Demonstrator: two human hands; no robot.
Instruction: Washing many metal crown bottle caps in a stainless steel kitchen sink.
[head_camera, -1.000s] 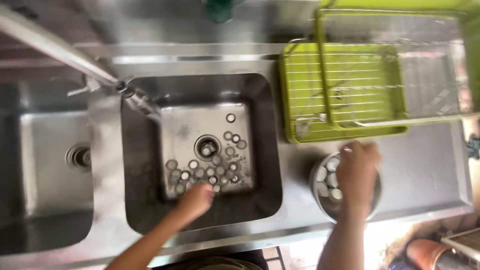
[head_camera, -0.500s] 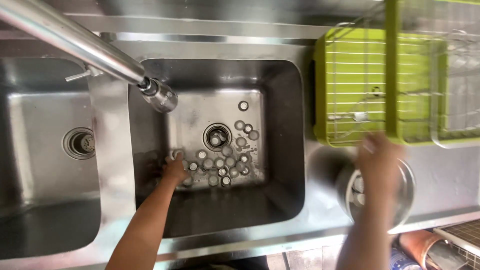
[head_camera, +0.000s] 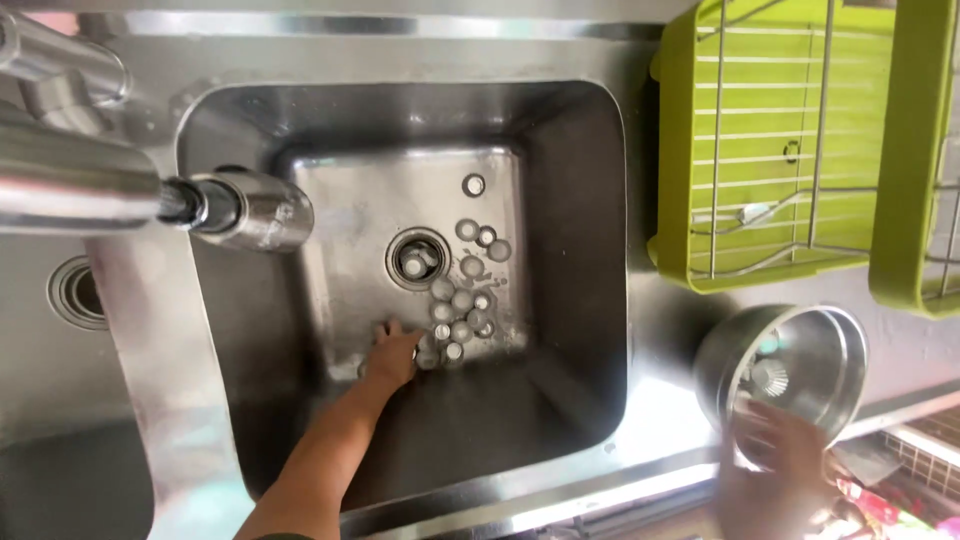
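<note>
My left hand reaches down into the right sink basin. Its fingers are bent over the near left edge of a cluster of several small round metal pieces lying on the sink bottom beside the drain. Whether it grips any of them is hidden. My right hand, blurred, is at the near rim of a steel bowl on the counter to the right of the sink. The bowl holds a few of the same round pieces.
A steel faucet spout juts in from the left over the basin. A second sink with its drain lies at the left. A green dish rack with a wire insert stands at the back right.
The view has moved closer over the sink. My left hand stayed among the pieces, shifting slightly left. My right hand slid from over the bowl to its near rim.
</note>
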